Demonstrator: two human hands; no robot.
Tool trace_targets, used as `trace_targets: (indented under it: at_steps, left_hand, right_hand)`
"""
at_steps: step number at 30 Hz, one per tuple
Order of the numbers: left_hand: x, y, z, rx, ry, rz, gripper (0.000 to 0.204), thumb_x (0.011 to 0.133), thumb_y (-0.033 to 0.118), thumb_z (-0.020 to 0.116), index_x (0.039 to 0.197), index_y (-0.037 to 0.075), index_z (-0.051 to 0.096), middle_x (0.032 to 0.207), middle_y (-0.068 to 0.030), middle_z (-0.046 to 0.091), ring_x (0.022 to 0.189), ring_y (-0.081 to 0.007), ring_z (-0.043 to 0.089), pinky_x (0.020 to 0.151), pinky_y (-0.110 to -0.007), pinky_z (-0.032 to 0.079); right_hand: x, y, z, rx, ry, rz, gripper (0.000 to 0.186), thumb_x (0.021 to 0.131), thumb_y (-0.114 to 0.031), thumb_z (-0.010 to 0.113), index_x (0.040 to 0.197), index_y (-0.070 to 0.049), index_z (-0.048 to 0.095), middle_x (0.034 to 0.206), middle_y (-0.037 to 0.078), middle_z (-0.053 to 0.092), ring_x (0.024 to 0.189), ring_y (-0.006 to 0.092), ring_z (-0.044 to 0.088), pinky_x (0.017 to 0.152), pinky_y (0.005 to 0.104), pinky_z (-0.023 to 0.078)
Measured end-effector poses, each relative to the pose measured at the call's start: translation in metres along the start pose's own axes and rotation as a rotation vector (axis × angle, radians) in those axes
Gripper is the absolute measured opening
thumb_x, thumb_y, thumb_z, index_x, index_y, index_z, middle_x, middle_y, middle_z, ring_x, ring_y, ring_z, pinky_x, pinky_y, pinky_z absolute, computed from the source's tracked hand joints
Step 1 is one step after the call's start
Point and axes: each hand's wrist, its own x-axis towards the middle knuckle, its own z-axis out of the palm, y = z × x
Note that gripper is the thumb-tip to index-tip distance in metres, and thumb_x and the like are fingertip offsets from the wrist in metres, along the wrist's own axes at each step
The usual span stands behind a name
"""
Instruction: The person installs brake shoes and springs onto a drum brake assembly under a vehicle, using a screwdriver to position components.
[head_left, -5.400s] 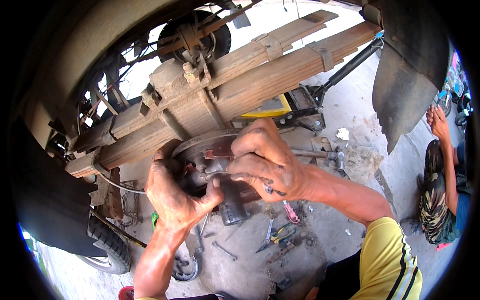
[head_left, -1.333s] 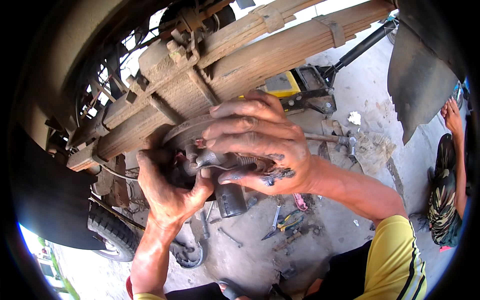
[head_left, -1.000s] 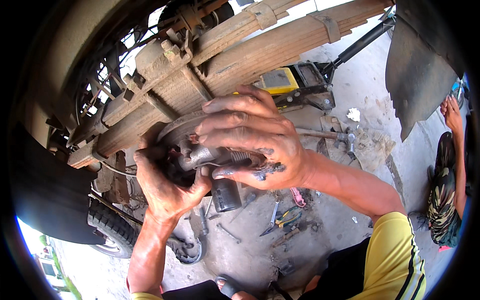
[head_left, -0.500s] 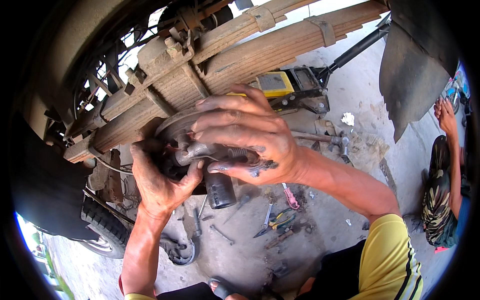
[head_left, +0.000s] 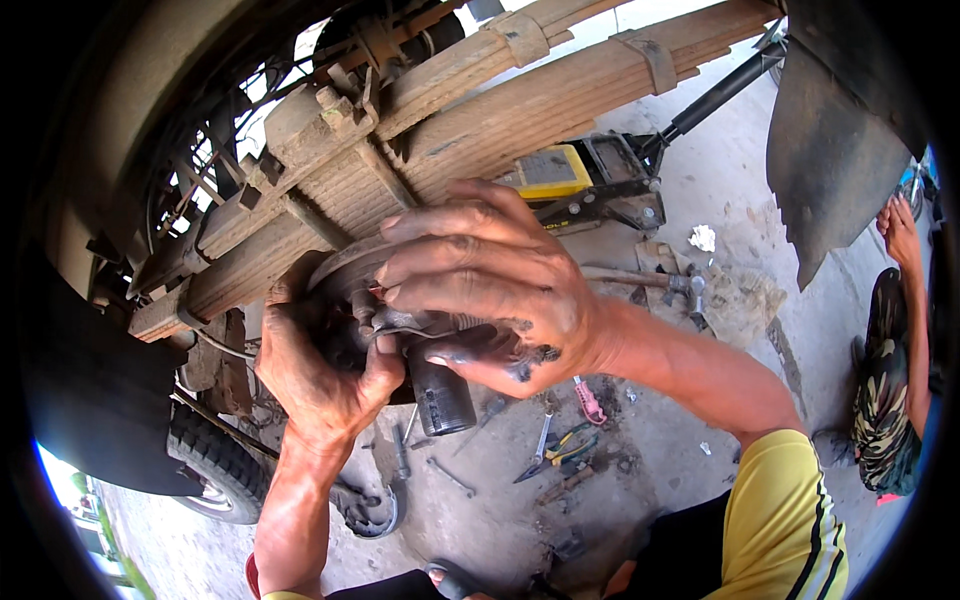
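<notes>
Head view: your left hand [head_left: 315,375] cups the dark brake assembly [head_left: 408,325] from the left, thumb at lower edge; your right hand [head_left: 510,290] covers its right side, fingers extended; can't tell what either pinches. Assembly sits just beside the leaf springs [head_left: 480,140], black cylinder [head_left: 443,400] pointing down.

Beyond my right hand [head_left: 490,290], toward one o'clock, small yellow lettering [head_left: 552,226] stands on the floor jack [head_left: 572,182]. Toward seven o'clock, pale marks on my dark cylinder [head_left: 447,397] are illegible.
</notes>
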Motion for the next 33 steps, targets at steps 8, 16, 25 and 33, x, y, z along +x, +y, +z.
trace_targets:
  at_steps: [8,16,25,33]
  left_hand:
    - [0.0,-0.001,-0.001,0.013,-0.022,0.031,0.076,0.08,0.037,0.08,0.132,-0.012,0.053,0.101,-0.0203,0.072,0.08,-0.0225,0.073,0.071,-0.032,0.06]
    - [-0.002,-0.004,-0.003,-0.02,-0.015,0.06,0.076,0.081,0.032,0.082,0.132,-0.014,0.05,0.098,-0.0192,0.072,0.081,-0.0206,0.071,0.072,-0.031,0.058]
    - [-0.005,-0.006,-0.015,0.069,-0.095,-0.01,0.052,0.09,0.031,0.077,0.113,-0.005,0.047,0.102,-0.014,0.061,0.099,-0.0212,0.06,0.091,-0.034,0.05]
    - [-0.007,-0.01,-0.007,-0.075,-0.035,-0.041,0.077,0.092,0.038,0.074,0.139,-0.011,0.038,0.137,-0.0254,0.055,0.124,-0.0319,0.058,0.105,-0.041,0.048]
  right_hand:
    - [-0.005,0.007,0.002,-0.061,0.058,-0.044,0.052,0.073,-0.011,0.077,0.123,-0.014,0.068,0.13,0.004,0.069,0.136,0.0272,0.054,0.119,0.0571,0.026]
    - [0.0,0.004,0.01,-0.001,0.095,-0.046,0.051,0.068,-0.012,0.083,0.117,-0.013,0.068,0.126,0.001,0.07,0.13,0.0234,0.058,0.119,0.0537,0.029]
    - [-0.014,0.002,0.006,-0.037,0.114,-0.025,0.068,0.064,-0.014,0.086,0.129,-0.014,0.067,0.141,0.003,0.061,0.136,0.0276,0.051,0.115,0.051,0.034]
    - [-0.029,0.01,0.007,-0.099,0.185,0.003,0.058,0.07,-0.025,0.09,0.123,-0.016,0.069,0.136,0.002,0.058,0.129,0.0266,0.052,0.111,0.0514,0.037]
